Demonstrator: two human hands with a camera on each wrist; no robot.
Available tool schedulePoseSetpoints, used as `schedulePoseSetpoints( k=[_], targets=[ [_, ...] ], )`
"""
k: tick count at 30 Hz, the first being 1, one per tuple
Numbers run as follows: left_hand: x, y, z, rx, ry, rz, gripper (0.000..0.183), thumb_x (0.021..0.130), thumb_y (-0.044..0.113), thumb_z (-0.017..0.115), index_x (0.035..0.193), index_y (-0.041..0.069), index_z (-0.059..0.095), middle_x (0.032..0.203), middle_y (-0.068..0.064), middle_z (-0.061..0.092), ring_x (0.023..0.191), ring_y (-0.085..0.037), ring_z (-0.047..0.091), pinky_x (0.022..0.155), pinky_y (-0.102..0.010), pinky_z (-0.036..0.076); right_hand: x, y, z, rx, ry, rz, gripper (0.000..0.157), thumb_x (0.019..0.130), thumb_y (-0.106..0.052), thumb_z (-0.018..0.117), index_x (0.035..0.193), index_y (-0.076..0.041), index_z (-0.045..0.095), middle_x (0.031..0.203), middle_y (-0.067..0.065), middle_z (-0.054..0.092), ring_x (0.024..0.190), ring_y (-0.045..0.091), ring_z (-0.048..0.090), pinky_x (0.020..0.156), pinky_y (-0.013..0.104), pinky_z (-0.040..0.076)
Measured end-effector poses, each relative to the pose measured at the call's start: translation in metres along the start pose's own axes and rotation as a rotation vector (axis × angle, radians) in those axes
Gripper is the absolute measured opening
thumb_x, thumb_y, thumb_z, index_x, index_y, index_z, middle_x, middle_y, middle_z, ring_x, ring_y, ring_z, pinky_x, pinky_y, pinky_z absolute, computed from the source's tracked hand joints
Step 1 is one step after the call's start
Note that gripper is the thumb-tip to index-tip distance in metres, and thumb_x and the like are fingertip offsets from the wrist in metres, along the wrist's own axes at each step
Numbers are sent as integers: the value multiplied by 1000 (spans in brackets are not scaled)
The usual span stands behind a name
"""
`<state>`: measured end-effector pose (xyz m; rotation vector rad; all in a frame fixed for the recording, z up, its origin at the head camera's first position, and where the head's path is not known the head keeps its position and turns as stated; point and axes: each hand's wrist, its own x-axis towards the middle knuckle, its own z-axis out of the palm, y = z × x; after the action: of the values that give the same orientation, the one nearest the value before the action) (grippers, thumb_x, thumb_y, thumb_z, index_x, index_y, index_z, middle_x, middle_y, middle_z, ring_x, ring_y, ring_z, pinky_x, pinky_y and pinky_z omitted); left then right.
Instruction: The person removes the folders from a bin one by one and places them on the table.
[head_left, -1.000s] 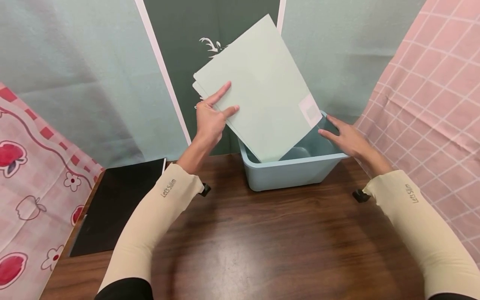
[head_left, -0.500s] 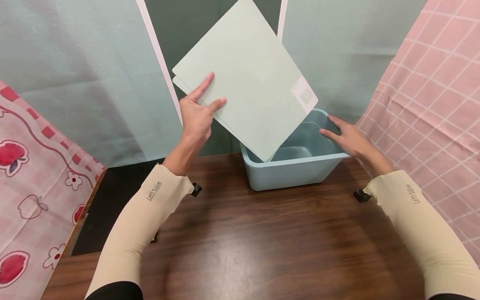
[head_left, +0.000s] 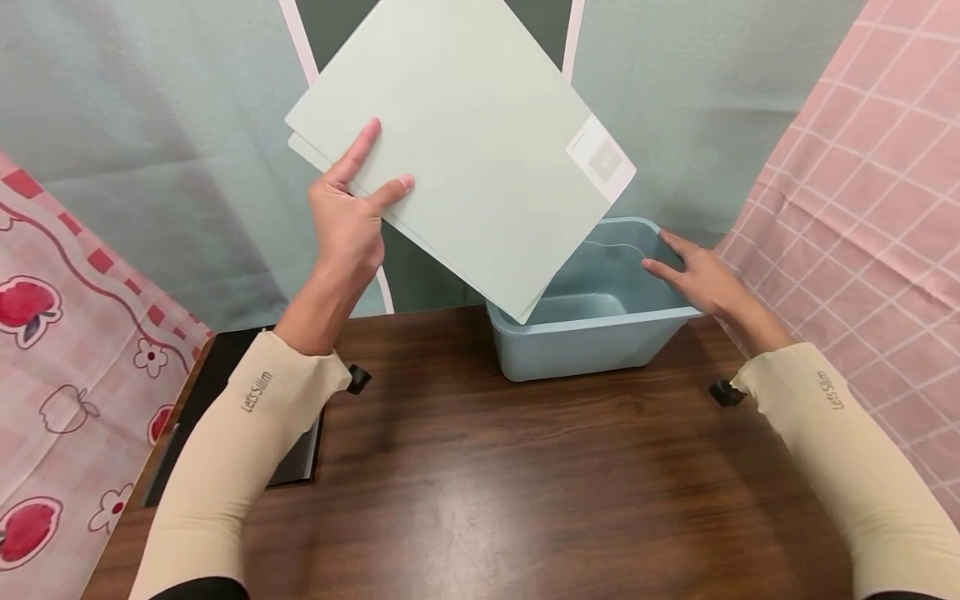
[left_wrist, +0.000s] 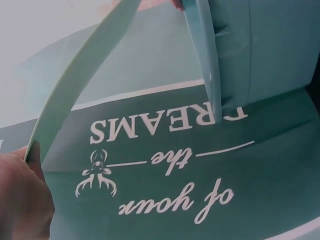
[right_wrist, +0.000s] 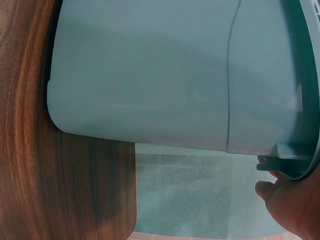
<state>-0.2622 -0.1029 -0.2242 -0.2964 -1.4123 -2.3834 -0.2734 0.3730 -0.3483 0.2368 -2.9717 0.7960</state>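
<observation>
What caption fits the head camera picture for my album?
Left hand holds green folders above blue bin; right hand rests on its rim.

Folders [head_left: 480,158] above the bin [head_left: 585,342], seemingly clear; tablet [head_left: 225,417] lies left.

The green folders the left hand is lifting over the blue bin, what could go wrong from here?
1. The left hand grips the green folders near one corner only, so the grip may slip and the stack could fan apart or drop.
2. Their lowest corner hangs just above the blue bin, where it could catch the rim.
3. The right hand only rests on the bin's rim, and the bin stands at the table's far edge, so a knock might shift it.
</observation>
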Motion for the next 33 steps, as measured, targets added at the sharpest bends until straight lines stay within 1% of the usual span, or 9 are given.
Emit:
schedulePoseSetpoints(
  k=[2,5,8,10,15,17,22,28,33],
  targets=[
    [0,6,-3,-2,2,2,71,75,-29,78,135,9,73,138,-4,71,124,-21,67,97,-34,59,0,1,0,-3,2,-3,87,108,-54,54,168,-2,19,170,29,22,154,55,23,123,68,20],
    [-1,15,-10,-19,0,-2,71,75,-30,77,136,7,72,141,-5,69,127,-23,65,99,-36,58,2,1,1,-1,8,-9,86,108,-54,54,168,-1,21,170,29,23,154,55,23,124,68,20],
    [-2,25,-20,-26,-14,-19,72,76,-29,76,137,8,71,146,-8,65,131,-25,61,102,-41,56,2,-1,2,-4,14,-11,86,108,-53,54,168,-1,22,170,29,24,154,55,24,123,68,20],
    [-4,32,-28,-25,-22,-34,72,76,-28,77,138,8,71,149,-9,61,133,-27,58,101,-42,56,1,-3,2,-4,14,-12,86,108,-53,55,168,-1,23,169,29,25,154,55,24,123,68,21],
    [-9,51,-49,-61,-16,-70,74,74,-31,76,138,6,71,153,-9,55,137,-28,54,90,-34,62,1,-4,4,2,-6,-10,86,108,-53,55,168,-2,22,169,30,24,154,54,24,123,68,21],
    [-9,58,-55,-92,-11,-80,76,72,-34,75,137,5,71,153,-10,54,138,-28,54,87,-33,63,1,-3,3,5,-10,-8,86,108,-53,55,168,-2,21,170,29,23,155,54,23,123,68,21],
    [-6,73,-68,-137,-18,-102,78,71,-37,73,138,3,70,153,-10,55,136,-29,56,83,-37,64,0,0,0,4,1,-3,86,108,-54,55,168,-2,21,171,28,23,155,53,23,123,68,20],
    [-5,84,-88,-156,-13,-88,80,69,-39,72,139,1,69,152,-12,57,133,-29,59,80,-39,64,-1,0,-1,-15,15,-9,86,107,-54,56,168,-2,23,170,29,25,155,53,25,123,67,22],
    [-3,93,-108,-189,-5,-109,79,71,-39,69,140,1,68,153,-8,56,134,-26,60,80,-40,64,-2,-2,-1,-28,21,-14,87,107,-55,56,168,-2,24,169,29,26,154,53,26,123,67,22]
  ],
)
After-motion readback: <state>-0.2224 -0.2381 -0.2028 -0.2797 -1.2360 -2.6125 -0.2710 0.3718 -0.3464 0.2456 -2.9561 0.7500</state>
